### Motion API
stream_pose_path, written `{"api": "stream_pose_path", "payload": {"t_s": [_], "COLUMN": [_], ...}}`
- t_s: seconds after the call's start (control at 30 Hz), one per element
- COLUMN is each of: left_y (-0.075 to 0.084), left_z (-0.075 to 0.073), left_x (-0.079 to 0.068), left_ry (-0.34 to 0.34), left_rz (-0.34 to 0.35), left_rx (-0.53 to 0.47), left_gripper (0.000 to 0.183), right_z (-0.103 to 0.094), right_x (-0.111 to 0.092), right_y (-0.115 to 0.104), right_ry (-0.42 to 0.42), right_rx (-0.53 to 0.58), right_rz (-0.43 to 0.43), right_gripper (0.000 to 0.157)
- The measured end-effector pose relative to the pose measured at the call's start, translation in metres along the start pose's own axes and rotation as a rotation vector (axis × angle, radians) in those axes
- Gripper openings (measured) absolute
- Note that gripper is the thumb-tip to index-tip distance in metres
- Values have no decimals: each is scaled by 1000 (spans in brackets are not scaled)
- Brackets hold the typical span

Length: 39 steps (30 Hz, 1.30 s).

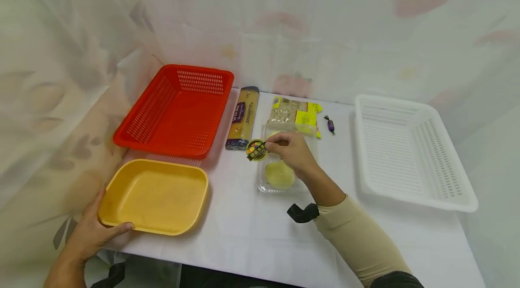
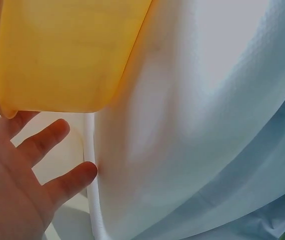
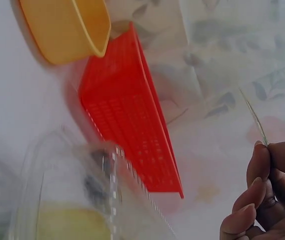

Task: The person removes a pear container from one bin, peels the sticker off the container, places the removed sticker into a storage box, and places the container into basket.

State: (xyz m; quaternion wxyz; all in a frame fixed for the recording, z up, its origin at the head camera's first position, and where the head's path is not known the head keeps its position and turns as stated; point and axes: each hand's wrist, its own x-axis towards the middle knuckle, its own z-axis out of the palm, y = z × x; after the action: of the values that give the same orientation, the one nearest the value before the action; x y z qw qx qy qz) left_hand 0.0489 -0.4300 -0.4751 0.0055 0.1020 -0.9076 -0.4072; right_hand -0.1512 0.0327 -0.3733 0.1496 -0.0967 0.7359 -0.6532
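My right hand [image 1: 290, 150] pinches a thin round label [image 1: 257, 150], dark with a yellow edge and a colourful print, between thumb and finger. In the right wrist view the label [image 3: 255, 119] shows edge-on. Beneath that hand lies a clear plastic clamshell box [image 1: 266, 186] with pale yellow-green round pieces [image 1: 280, 175] inside, partly hidden by the hand. At the left, my left hand [image 1: 91, 229] holds the near left corner of a yellow basin [image 1: 162, 229], thumb on its front rim. Two fingers [image 2: 45, 141] of this hand spread below the basin's rim in the left wrist view.
Behind the yellow basin stands a red basket [image 1: 183, 121]. A spaghetti pack [image 1: 243, 118], a yellow-printed clear bag [image 1: 294, 112] and a purple-wrapped candy [image 1: 331, 125] lie along the back. A white basket [image 1: 406, 157] stands at the right. Patterned curtain hangs behind and left.
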Motion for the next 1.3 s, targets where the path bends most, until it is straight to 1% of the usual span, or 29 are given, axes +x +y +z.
{"api": "stream_pose_path", "payload": {"t_s": [0.13, 0.27, 0.43, 0.67, 0.73, 0.97, 1.2, 1.3], "left_y": [-1, -3, -3, -1, -1, -1, 0, -2], "left_z": [-2, -2, -1, -1, -1, -1, 0, 0], "left_x": [-1, -2, -2, 0, -1, -3, -2, -2], "left_ry": [-6, 2, -2, 4, 6, 3, 9, 7], "left_rz": [-12, 9, 9, 33, 30, 19, 18, 18], "left_rx": [18, 19, 24, 11, 11, 7, 7, 12], "left_gripper": [120, 120, 121, 120, 121, 120, 121, 121], "right_z": [16, 35, 58, 84, 93, 119, 137, 145], "right_x": [3, 6, 9, 12, 14, 19, 25, 26], "right_y": [-2, -1, 1, 5, 8, 19, 33, 37], "right_ry": [-41, -85, -138, -178, -194, -195, -190, -181], "right_rx": [10, 1, -2, -4, 3, 15, 1, -23], "right_rz": [-4, -18, -38, -38, -33, 9, 3, 0], "right_gripper": [9, 9, 10, 8, 8, 4, 5, 5]}}
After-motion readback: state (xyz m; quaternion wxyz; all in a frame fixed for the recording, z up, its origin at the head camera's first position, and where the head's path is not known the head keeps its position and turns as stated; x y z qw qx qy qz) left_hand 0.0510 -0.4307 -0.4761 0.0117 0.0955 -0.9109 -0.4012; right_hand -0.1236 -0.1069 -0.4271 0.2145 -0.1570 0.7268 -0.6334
